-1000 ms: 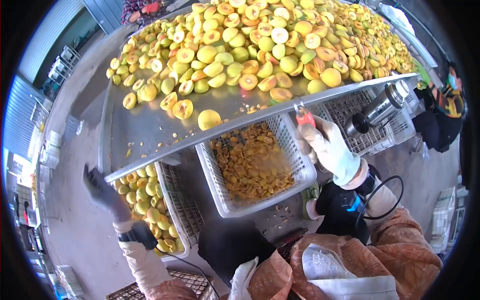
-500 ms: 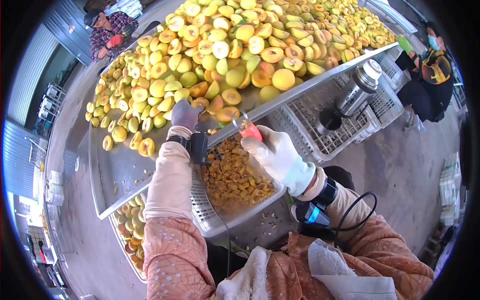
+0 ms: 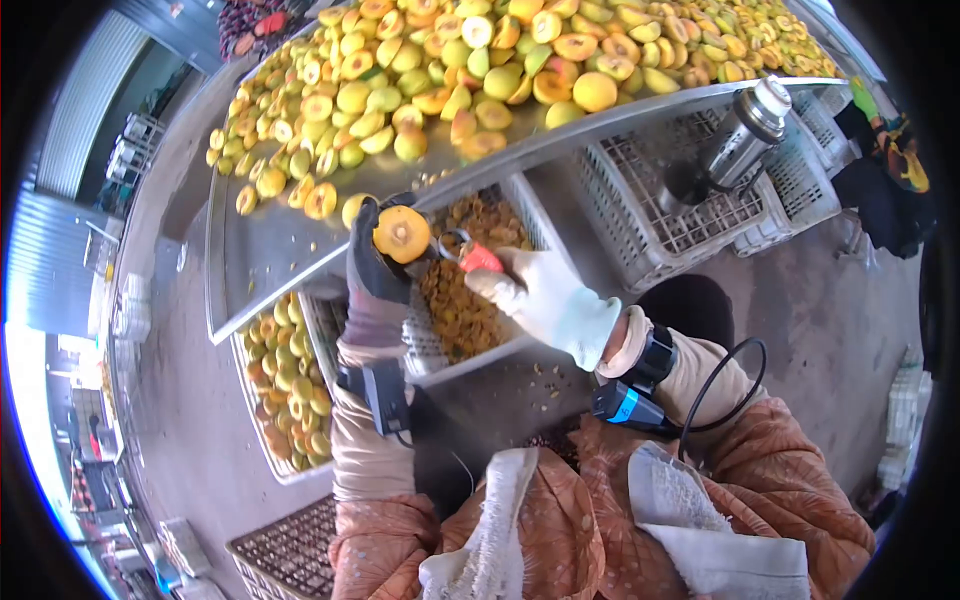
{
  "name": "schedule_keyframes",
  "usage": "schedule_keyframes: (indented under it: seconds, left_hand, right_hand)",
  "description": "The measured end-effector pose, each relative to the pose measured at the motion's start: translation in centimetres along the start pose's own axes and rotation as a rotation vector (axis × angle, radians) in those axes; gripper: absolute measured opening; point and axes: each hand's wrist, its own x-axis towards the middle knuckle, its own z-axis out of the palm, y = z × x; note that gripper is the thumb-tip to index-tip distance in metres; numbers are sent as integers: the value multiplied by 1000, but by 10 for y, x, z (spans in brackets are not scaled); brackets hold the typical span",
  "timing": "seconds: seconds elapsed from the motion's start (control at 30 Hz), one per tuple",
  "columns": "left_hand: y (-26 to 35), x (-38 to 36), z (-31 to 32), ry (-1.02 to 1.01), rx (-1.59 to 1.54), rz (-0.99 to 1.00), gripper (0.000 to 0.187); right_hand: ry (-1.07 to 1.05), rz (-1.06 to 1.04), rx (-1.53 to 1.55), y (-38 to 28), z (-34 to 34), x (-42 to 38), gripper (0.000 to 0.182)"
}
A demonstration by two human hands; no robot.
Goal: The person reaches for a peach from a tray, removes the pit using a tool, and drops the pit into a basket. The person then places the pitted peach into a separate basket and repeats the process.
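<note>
My left hand, in a dark grey glove, grips a yellow peach half with its cut face turned up. In my white-gloved right hand is a pitting tool with a red handle and a metal loop at its end. The loop is close to the right side of the peach half. Below both hands stands a white crate with brown-yellow peach scraps in it. Many peach halves are heaped on the metal table beyond my hands.
A crate of peach halves stands at the left, a brown crate nearer me. On white crates at the right is a steel thermos. One person sits across the table, another at the far right.
My left hand has come back from the heap toward me and now holds up a peach half. My right hand, still with the pitting tool, has moved slightly left. The view has tilted down.
</note>
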Motion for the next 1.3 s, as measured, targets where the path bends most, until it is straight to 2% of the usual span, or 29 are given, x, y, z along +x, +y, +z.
schedule_keyframes:
  seconds: [0.03, 0.07, 0.13, 0.17, 0.23, 0.33, 0.43, 0.47, 0.53, 0.57, 0.63, 0.67, 0.7, 0.73, 0.77, 0.83, 0.93, 0.97, 1.03, 1.07, 1.13, 1.2, 1.23, 1.27, 1.3]
  left_hand:
    - [-11, -14, -8, -25, 85, 66, 55]
    - [-15, -27, -7, 182, -77, -97, 63]
    - [-24, -53, 3, 355, -6, -50, 70]
    - [-23, -66, 12, 368, -10, -53, 70]
    - [-17, -84, 25, 500, 109, -55, 72]
    - [-29, -86, 7, 534, 146, 54, 74]
    - [-17, -91, 28, 597, 145, 64, 72]
    - [-28, -90, 14, 598, 141, 67, 72]
    - [-64, -84, -26, 596, 1216, 700, 67]
    - [-66, -82, -25, 598, 1213, 703, 67]
    - [-72, -79, -22, 716, 1593, 1092, 62]
    - [-71, -78, -15, 716, 1592, 1092, 62]
    - [-68, -79, -5, 699, 1388, 1021, 58]
    - [-64, -79, 3, 679, 1185, 946, 57]
    - [-59, -80, 4, 676, 1185, 944, 57]
    - [-47, -84, 1, 431, 480, 382, 64]
    - [-40, -83, 18, 485, 376, 329, 72]
    - [-39, -80, 14, 485, 379, 326, 72]
    - [-39, -77, 1, 299, 335, 243, 71]
    - [-39, -78, 3, 305, 333, 238, 71]
    - [-34, -77, 8, 318, 527, 302, 71]
    - [-33, -81, 14, 314, 461, 395, 64]
    - [-36, -84, 15, 349, 442, 367, 61]
    - [-35, -84, 15, 388, 423, 340, 59]
    - [-36, -76, -1, 228, 640, 494, 63]
  right_hand:
    - [-80, 72, -26, -4, 7, -6, 43]
    - [-160, 142, -54, -7, 14, -11, 44]
    - [-161, 88, -7, 3, 32, -20, 44]
    - [-140, 30, 45, 6, 40, -24, 44]
    - [-173, 57, 52, 6, 48, -25, 44]
    - [-193, 54, 68, 2, 55, -27, 45]
    - [-202, 41, 93, -4, 56, -26, 49]
    - [-212, 63, 113, -5, 56, -27, 53]
    - [-169, 39, 199, -2, 66, -30, 56]
    - [-125, 15, 289, -2, 70, -30, 59]
    - [-144, 51, 314, -4, 71, -32, 60]
    - [-162, 91, 340, -5, 71, -32, 62]
    - [-146, 111, 250, -3, 73, -30, 52]
    - [-145, 112, 249, -4, 69, -29, 52]
    - [-181, 94, 202, -11, 63, -28, 53]
    - [-217, 80, 160, -11, 60, -26, 55]
    - [-255, 93, 90, 7, 68, -23, 50]
    - [-257, 72, 183, 11, 71, -25, 50]
    - [-259, 59, 278, 15, 71, -27, 50]
    - [-337, 142, 292, 12, 66, -26, 52]
    - [-420, 221, 300, 11, 61, -23, 54]
    - [-498, 368, 347, 14, 61, -24, 61]
    - [-497, 307, 272, 10, 58, -24, 66]
    - [-531, 391, 360, 8, 55, -25, 63]
    - [-634, 452, 471, 0, 49, -25, 61]
